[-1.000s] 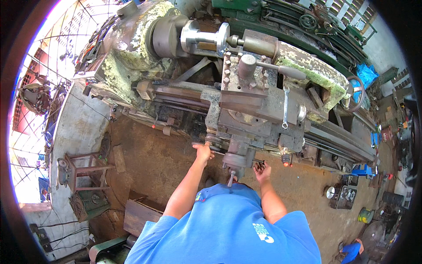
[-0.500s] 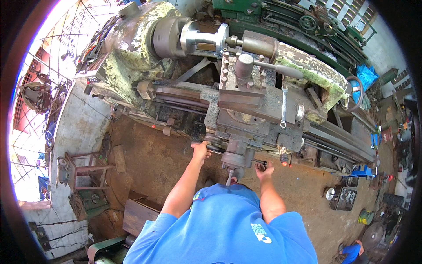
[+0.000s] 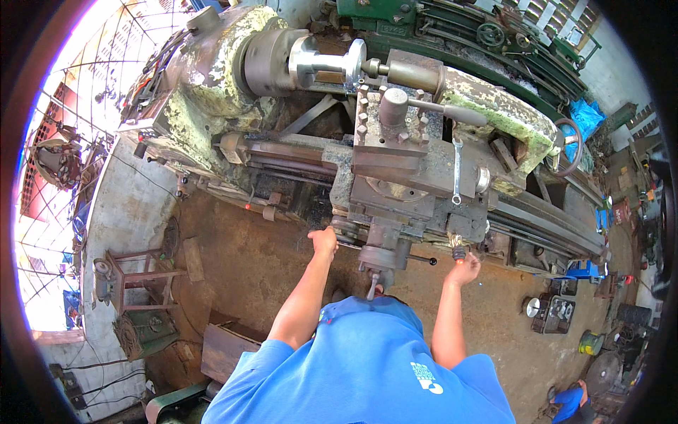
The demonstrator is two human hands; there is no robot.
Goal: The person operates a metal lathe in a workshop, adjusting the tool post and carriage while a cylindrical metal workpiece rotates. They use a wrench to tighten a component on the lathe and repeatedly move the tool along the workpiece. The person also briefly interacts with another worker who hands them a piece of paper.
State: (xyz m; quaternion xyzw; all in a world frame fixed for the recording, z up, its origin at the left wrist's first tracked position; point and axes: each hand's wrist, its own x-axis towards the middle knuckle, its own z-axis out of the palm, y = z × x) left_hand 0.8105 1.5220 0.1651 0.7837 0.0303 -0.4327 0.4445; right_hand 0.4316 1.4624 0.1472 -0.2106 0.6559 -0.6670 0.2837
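Note:
A worn lathe fills the space before me. My left hand is closed on the edge of the carriage handwheel, below the apron. Farther right, my right hand is closed around the knobbed end of a short lever; some of its fingers are hidden. Between my hands, the cross-slide crank is untouched. A shiny flanged metal workpiece sits between the smooth-looking chuck and the tailstock. The tool post stands just in front of it.
A combination wrench lies on the carriage, right of the tool post. Behind stands a green lathe. A wooden stand is at left; a black crate sits on the floor at right. Another person is at the lower right.
My right hand has left the cross-slide crank's handle and moved right to the knobbed lever. My left hand stays at the handwheel.

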